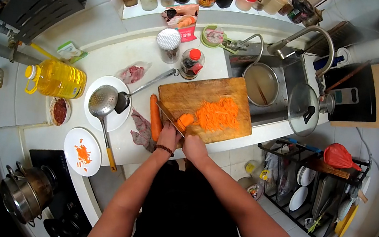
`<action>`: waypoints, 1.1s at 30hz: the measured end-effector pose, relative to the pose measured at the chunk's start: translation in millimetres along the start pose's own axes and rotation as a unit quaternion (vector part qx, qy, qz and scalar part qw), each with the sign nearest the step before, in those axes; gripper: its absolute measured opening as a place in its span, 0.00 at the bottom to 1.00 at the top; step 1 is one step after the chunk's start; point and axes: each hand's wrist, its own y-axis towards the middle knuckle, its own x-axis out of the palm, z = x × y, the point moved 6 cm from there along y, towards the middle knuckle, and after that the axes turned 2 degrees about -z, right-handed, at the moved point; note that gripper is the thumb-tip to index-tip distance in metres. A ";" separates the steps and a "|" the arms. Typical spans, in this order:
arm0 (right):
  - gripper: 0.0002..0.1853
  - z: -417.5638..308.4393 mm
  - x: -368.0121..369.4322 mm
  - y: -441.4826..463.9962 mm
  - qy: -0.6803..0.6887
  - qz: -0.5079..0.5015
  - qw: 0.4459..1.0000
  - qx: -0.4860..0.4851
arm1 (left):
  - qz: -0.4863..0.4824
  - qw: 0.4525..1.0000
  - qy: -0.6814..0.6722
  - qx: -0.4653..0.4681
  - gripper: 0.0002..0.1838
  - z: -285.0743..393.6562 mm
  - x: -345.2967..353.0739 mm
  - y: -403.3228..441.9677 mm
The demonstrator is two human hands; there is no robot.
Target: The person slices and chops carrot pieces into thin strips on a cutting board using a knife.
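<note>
A kitchen knife (170, 117) slants across the left part of the wooden cutting board (179, 91), its handle wrapped in my right hand (195, 150). Close against the blade's near side is my left hand (168, 136), fingers bent together; whatever lies under them is hidden. Just beyond the blade sit a few carrot slices (185, 120). A pile of shredded carrot (218, 113) covers the board's right half. Along the board's left edge rests a whole carrot (155, 117), beside a crumpled grey cloth (142, 128).
Left are a white plate with a skimmer (103, 99), a plate with carrot bits (67, 147), and an oil bottle (60, 78). Jars (168, 46) stand behind the board. The sink (282, 71) holds a pot (273, 79); a glass lid (300, 115) leans at its right.
</note>
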 end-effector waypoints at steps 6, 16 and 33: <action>0.07 -2.2 -1.2 -8.1 0.015 0.013 1.000 -0.001 | -0.030 0.999 -0.004 -0.014 0.21 -19.7 12.4 -1.3; 0.07 -15.1 -17.5 -46.5 0.011 0.007 1.000 0.009 | 0.012 0.999 -0.001 0.048 0.26 -15.4 13.2 -3.2; 0.07 15.7 12.7 -4.7 0.016 0.029 0.999 -0.022 | -0.033 0.999 -0.008 -0.022 0.20 -14.4 12.5 -2.3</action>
